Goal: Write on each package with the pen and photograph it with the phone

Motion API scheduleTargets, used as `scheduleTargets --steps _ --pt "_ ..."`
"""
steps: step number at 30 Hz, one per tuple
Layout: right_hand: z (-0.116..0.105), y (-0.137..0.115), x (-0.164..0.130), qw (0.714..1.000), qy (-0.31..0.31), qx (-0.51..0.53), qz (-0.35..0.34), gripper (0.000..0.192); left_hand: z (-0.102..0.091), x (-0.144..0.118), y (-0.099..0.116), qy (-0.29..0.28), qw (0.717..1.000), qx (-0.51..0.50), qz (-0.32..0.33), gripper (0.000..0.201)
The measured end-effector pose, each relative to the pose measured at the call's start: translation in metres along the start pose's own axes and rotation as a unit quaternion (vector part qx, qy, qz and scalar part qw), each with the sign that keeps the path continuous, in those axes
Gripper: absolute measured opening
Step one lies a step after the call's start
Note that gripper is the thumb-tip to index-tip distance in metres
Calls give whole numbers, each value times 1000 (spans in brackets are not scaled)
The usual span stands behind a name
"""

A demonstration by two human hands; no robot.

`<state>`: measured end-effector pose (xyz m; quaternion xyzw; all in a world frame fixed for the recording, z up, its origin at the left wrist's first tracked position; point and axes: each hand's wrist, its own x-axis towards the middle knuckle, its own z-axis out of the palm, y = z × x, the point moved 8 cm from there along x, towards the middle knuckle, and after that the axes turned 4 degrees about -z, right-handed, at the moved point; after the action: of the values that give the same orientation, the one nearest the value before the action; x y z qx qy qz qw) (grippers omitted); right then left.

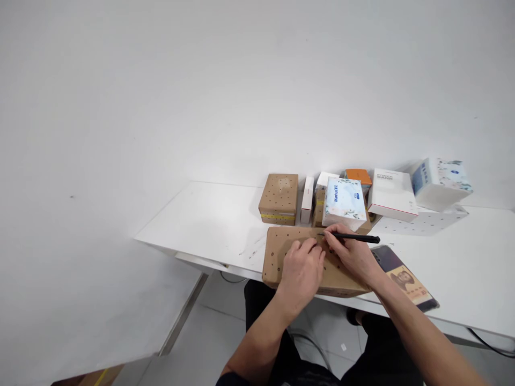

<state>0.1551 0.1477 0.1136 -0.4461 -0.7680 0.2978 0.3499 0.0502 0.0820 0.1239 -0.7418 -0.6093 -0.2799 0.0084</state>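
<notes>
A flat brown cardboard box point(281, 252), dotted with small holes, lies at the near edge of the white table point(209, 220). My left hand point(301, 271) rests palm down on its top, fingers together. My right hand point(351, 252) grips a black pen point(358, 237) lying nearly level, with its tip over the box's far edge.
Behind the box stand a smaller holed cardboard box point(279, 198), several white cartons, two tissue packs point(343, 202) and an orange box point(359, 176). A dark printed book or pouch point(406, 279) lies to the right. A white wall rises behind; the floor shows below the table edge.
</notes>
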Motion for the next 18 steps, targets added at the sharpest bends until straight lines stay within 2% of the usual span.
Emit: scheduleTargets --steps 13,16,18 --pt "0 4 -1 1000 7 29 -2 22 -4 0 2 5 1000 2 -2 20" --pt "-5 8 -4 994 49 98 28 24 -5 0 3 8 1000 0 0 19" --pt "-17 11 -11 977 124 170 45 24 -6 1 3 13 1000 -3 1 18"
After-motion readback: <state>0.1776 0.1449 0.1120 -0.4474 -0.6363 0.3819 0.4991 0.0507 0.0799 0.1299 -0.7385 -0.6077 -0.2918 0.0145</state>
